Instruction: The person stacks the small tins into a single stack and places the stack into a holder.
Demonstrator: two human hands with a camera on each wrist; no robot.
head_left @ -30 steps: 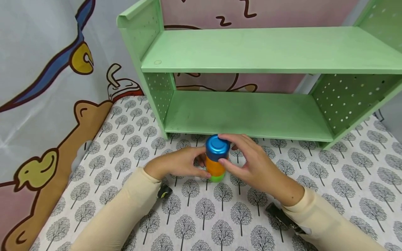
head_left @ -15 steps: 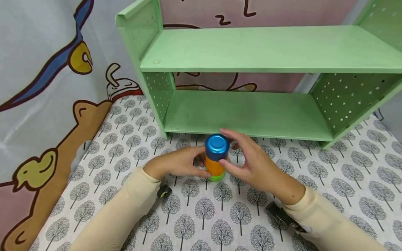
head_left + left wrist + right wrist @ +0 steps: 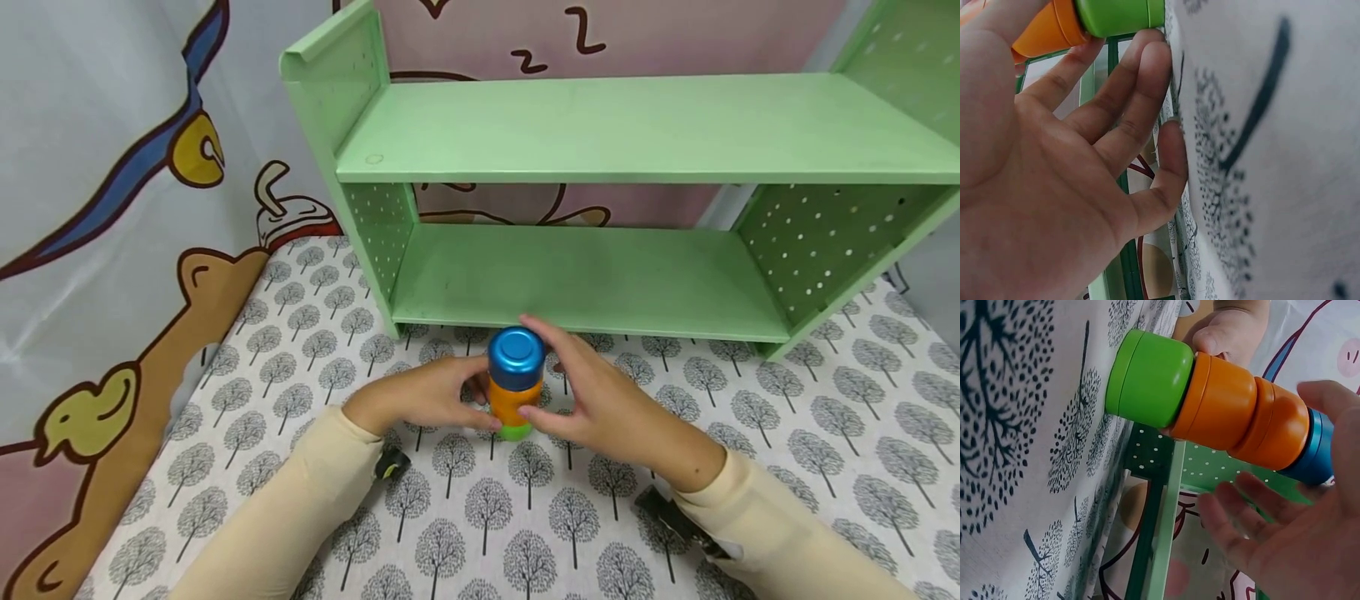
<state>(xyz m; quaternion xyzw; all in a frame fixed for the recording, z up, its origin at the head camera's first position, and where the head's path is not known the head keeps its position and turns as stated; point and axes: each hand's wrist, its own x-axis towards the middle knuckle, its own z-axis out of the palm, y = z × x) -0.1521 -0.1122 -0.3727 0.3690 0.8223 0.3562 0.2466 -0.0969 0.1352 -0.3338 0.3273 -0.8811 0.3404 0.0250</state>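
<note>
A stack of small round canisters stands upright on the tree-print cloth. On top is a shiny blue canister [image 3: 517, 354]; under it come two orange canisters [image 3: 1219, 403], with a green canister [image 3: 1150, 375] at the bottom. My left hand [image 3: 431, 393] holds the lower part of the stack, thumb in front and fingers behind, around the green and orange joint. On the other side, my right hand [image 3: 600, 400] is spread around the stack. Its thumb tip overlaps the orange part in the head view, while the right wrist view shows a gap below its fingers.
Just behind the stack stands a green metal shelf unit [image 3: 600, 275] with two levels and perforated sides. The patterned cloth [image 3: 442, 550] covers the table. A cartoon-printed curtain [image 3: 150, 317] hangs along the left.
My right hand has come off the blue top, and its thumb has dropped to the orange part. The left hand keeps its place at the stack's base. The head view has tilted slightly.
</note>
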